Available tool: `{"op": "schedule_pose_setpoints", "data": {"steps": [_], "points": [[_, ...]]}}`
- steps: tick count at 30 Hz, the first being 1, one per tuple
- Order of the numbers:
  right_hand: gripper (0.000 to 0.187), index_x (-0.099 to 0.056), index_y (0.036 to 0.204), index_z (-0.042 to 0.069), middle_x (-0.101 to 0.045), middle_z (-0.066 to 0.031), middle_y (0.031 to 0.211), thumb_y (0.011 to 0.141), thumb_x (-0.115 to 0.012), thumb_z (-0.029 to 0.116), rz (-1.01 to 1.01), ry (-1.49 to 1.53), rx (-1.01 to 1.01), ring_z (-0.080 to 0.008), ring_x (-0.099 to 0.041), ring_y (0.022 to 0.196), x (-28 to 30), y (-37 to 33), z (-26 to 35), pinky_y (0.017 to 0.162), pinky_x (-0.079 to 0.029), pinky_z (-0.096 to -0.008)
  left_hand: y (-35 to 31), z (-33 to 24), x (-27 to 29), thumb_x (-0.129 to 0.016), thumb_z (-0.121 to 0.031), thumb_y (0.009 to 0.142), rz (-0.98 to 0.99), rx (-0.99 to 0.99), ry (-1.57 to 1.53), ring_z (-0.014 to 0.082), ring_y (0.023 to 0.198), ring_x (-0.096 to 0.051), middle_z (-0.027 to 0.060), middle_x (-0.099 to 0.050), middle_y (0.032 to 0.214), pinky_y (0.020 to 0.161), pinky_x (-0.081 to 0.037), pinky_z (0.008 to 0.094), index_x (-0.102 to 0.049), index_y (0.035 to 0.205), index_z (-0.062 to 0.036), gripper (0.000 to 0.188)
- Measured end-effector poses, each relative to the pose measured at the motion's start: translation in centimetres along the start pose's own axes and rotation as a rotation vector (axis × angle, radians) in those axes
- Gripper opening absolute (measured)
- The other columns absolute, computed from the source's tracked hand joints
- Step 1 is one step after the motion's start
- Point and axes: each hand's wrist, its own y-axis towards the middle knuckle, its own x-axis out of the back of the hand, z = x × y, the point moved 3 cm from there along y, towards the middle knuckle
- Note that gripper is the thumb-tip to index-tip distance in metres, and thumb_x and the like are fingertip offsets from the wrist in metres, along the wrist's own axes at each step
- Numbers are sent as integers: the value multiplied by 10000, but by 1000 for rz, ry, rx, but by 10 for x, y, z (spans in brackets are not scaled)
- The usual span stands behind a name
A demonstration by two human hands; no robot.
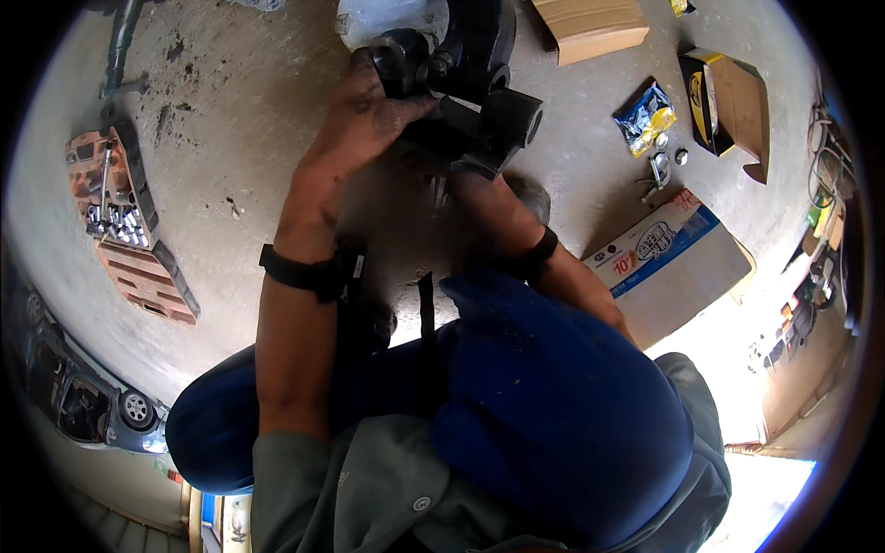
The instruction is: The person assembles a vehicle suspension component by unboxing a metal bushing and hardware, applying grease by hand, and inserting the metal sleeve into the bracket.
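A bulky black metal assembly (475,55) with a curved arm and a square-edged block (512,118) stands in front of me at the top of the view. My left hand (364,111) lies against its left side, the thumb stretched across toward the block and the fingers curling round a rounded black part (398,63). Low beside the block is my right hand (475,192), darkened and blurred, its fingers hidden beneath the assembly. Whatever it touches there cannot be made out. A smeared brown patch covers the space between my forearms.
At left lies an open brown tool case (124,263) with sockets. To the right are a blue-and-yellow packet (645,118), small metal parts (658,170), an open black-and-yellow box (737,111), a white-and-blue carton (673,267) and a cardboard box (595,28). A car (88,396) stands lower left.
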Motion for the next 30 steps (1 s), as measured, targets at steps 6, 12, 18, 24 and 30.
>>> {"op": "schedule_pose_setpoints", "data": {"steps": [6,12,18,24,30], "points": [[425,-573,1281,42,-626,-74,1174,871,-676,0,-28,-127,204,-171,-602,1061,2,8,1,904,-521,-309,3,-18,4,-839,-179,740,-47,132,291,278,1087,-623,172,-611,1198,945,-484,358,-538,1221,35,606],[391,-579,1275,46,-637,-64,1146,890,-631,0,-3,-13,-155,-162,-618,982,15,7,-8,816,-543,-297,0,-24,6,-822,-158,763,-112,32,278,282,1006,-674,191,-688,1092,885,-522,361,-540,1184,72,557],[338,-603,1232,46,-647,-57,1113,898,-657,44,-25,-184,-179,-144,-623,925,12,6,3,735,-548,-286,-2,-13,6,-796,-117,795,-110,-27,221,252,990,-674,176,-694,1091,858,-531,337,-544,1179,77,499],[266,-640,1169,-5,-685,-58,1061,917,-566,36,11,-496,-237,-169,-634,976,-7,-1,52,849,-506,-321,-4,-16,8,-807,-135,782,-108,-3,225,254,1010,-660,168,-673,1127,893,-510,349,-545,1170,73,512],[395,-618,1212,39,-652,-46,1087,830,-716,8,-57,-154,-242,-146,-614,944,7,4,6,780,-540,-296,-5,-15,7,-808,-132,769,-120,41,252,250,1029,-647,167,-669,1118,912,-495,353,-549,1190,47,526]]}}
